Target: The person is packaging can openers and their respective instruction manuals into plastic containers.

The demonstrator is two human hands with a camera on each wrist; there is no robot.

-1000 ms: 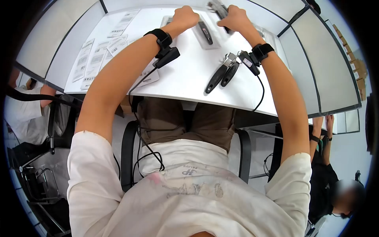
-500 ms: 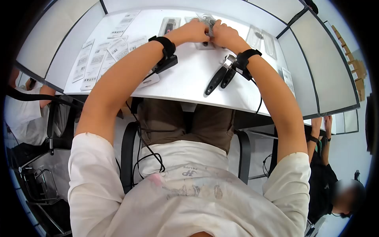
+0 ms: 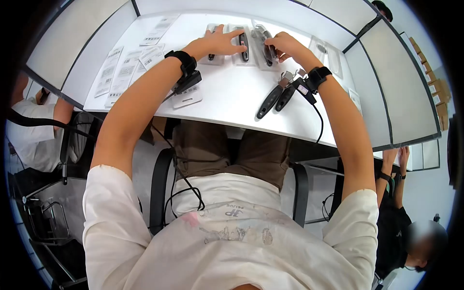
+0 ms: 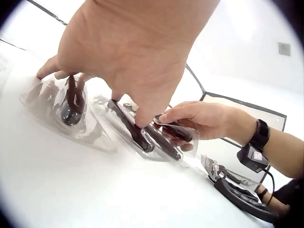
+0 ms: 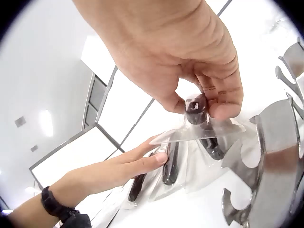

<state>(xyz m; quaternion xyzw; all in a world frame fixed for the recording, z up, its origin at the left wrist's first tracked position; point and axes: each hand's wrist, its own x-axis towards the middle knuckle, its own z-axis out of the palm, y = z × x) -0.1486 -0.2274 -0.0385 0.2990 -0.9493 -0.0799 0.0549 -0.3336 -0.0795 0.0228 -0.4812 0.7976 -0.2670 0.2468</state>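
Cards (image 3: 123, 72) left, packages (image 3: 244, 54) rightward; handled tool (image 3: 269, 102) before them

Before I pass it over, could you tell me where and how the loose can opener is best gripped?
Probably around both black handles, from the near side: they point toward the near edge of the table, while the metal head points away.

The left hand (image 3: 220, 43) hides part of the leftmost package (image 3: 218, 60); the right hand (image 3: 290, 46), part of the gripped package (image 3: 264, 44); print on the cards (image 3: 126, 70) is too small to read
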